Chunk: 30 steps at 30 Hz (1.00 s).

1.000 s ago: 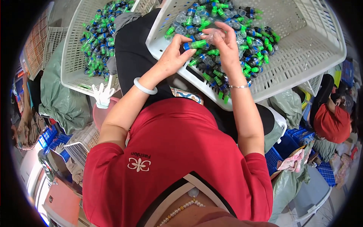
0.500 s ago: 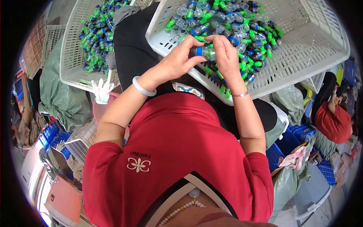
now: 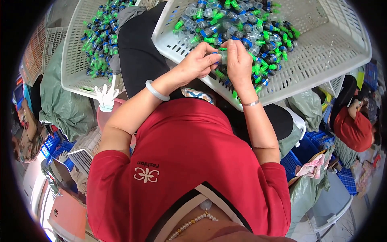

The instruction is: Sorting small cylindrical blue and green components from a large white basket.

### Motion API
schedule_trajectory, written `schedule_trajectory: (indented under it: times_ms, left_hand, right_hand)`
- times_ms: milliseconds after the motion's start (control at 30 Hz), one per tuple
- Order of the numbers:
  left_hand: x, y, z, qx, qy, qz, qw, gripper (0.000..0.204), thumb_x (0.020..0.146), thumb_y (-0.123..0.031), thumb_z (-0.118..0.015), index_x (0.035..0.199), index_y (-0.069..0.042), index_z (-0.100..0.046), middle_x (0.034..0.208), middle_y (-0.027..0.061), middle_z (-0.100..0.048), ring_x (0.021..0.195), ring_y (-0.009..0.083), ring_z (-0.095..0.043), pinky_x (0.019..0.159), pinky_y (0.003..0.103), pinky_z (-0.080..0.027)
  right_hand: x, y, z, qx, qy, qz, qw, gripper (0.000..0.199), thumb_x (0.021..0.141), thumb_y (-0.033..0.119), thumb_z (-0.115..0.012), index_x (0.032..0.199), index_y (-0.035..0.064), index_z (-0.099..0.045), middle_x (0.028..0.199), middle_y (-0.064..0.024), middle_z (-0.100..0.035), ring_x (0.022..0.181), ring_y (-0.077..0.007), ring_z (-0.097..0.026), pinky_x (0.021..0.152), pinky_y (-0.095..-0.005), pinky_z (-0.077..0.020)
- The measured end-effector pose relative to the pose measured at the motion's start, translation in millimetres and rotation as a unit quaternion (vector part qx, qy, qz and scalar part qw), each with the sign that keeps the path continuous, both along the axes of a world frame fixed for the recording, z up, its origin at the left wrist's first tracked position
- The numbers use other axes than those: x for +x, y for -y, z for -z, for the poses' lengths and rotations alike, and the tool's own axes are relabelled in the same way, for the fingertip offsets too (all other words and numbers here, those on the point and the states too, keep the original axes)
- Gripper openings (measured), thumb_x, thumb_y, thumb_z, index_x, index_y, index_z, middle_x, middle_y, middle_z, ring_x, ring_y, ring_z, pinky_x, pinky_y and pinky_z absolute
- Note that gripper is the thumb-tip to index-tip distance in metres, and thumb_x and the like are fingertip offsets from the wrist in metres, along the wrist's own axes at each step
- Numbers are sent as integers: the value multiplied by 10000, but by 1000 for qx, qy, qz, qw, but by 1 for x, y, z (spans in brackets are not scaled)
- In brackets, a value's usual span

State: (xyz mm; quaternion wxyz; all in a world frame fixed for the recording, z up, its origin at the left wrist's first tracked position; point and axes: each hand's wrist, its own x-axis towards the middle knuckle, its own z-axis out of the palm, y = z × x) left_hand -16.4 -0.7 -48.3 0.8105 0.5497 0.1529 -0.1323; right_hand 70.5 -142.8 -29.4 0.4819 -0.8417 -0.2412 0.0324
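Hands (image 3: 219, 60) now together, pinching small vial (image 3: 222, 56)

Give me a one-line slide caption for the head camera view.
Both hands, left hand and right hand, hold one small clear bottle over a white basket of green-capped bottles.

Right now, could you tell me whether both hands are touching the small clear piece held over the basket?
Touching. The head view shows the left hand and the right hand pinching the small clear piece between their fingertips, above the white basket.
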Motion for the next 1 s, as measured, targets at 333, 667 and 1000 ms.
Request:
schedule_trajectory:
  times_ms: [333, 667, 1000]
  left_hand:
    - [-5, 2, -1, 542, 343, 39, 767, 278, 930, -151, -586, 1141, -20, -460, 937, 69, -539, 751, 176, -560, 633, 293, -467]
    - [-16, -21, -8, 70, 71, 85, 991, 315, 920, -168, -602, 1181, -35, -487, 1003, 60, -530, 907, 136, -530, 778, 281, -450]
    - [-39, -43, -31, 216, 113, 62, 968, 340, 904, -159, -626, 1216, -66, -527, 1093, 81, -528, 1002, 197, -543, 890, 302, -430]
  right_hand:
    - [-3, 3, 2, 49, -342, -21, 938, 250, 967, 262, -502, 974, 32, -599, 744, -134, -613, 688, -287, -629, 614, -379, -485]
    - [-10, 31, -22, -143, 75, -271, 949, 294, 869, 273, -665, 1017, 28, -599, 746, -83, -595, 671, -145, -595, 605, -312, -480]
    - [-17, 19, -29, -112, -83, -244, 960, 366, 904, 378, -623, 1105, 72, -617, 960, -81, -680, 731, -223, -648, 674, -350, -517]
